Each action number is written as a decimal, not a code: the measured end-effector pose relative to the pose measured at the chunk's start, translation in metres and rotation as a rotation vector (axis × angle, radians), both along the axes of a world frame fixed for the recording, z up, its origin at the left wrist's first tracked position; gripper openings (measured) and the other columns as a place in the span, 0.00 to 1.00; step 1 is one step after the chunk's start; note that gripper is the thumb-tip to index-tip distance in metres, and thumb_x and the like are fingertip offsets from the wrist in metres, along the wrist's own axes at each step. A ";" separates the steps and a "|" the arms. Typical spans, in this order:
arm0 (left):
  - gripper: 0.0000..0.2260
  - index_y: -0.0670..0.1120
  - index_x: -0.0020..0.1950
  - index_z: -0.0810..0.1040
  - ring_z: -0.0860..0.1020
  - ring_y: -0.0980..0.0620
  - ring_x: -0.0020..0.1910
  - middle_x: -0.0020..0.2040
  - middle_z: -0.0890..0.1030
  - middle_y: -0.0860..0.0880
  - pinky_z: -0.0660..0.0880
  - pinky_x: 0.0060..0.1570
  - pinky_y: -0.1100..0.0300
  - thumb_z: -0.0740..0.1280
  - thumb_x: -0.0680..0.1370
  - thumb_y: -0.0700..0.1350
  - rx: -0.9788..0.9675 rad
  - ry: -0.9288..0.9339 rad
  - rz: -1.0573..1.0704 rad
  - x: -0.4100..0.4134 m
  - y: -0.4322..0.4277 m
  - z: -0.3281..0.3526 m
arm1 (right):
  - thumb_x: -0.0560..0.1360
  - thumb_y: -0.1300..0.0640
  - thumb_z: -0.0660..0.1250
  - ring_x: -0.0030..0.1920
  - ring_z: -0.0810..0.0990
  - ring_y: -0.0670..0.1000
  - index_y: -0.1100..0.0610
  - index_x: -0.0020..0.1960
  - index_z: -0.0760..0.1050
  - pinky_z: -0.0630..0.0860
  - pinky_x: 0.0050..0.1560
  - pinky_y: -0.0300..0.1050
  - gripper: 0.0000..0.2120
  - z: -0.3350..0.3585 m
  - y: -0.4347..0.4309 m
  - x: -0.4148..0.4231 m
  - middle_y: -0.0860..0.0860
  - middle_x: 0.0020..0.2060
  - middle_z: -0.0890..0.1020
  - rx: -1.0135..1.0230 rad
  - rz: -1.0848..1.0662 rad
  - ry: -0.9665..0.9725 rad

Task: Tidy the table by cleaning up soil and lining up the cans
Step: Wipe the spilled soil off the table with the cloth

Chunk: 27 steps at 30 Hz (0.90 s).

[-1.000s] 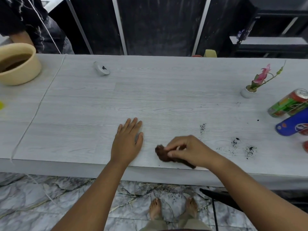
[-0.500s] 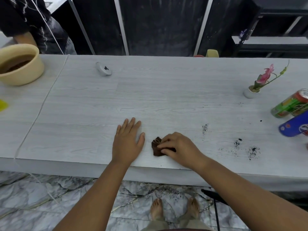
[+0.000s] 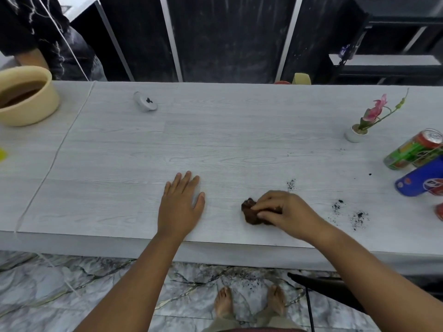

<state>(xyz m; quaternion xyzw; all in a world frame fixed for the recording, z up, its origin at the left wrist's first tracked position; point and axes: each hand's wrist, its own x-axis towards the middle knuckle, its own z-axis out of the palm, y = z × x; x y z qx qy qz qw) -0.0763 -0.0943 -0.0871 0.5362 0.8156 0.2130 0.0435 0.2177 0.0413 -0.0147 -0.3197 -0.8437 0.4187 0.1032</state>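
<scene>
My right hand (image 3: 286,212) grips a crumpled brown cloth (image 3: 250,213) pressed on the pale wooden table (image 3: 215,144), near its front edge. Flat on the table to the left lies my left hand (image 3: 179,202), fingers straight. Small patches of dark soil (image 3: 357,218) lie right of the cloth, with another speck cluster (image 3: 290,184) just behind my right hand. At the right edge lie a green and red can (image 3: 413,149) and a blue can (image 3: 422,179) on their sides; a red can (image 3: 440,210) is cut off by the frame.
A small white pot with a pink flower (image 3: 357,133) stands at the back right. A beige bowl (image 3: 26,97) holding brown liquid sits at the far left, a white cord (image 3: 55,154) beside it. A small grey device (image 3: 145,101) lies at the back. A person (image 3: 36,39) stands behind the table.
My right hand slid the cloth left toward my left hand, then back to the right. My left hand stayed flat in place.
</scene>
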 end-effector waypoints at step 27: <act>0.36 0.54 0.86 0.62 0.43 0.48 0.89 0.89 0.56 0.55 0.39 0.85 0.37 0.52 0.84 0.73 -0.115 0.004 0.052 0.079 0.029 -0.001 | 0.76 0.59 0.78 0.51 0.82 0.39 0.44 0.54 0.88 0.72 0.52 0.31 0.11 0.021 0.122 0.031 0.39 0.50 0.86 0.054 -0.292 0.063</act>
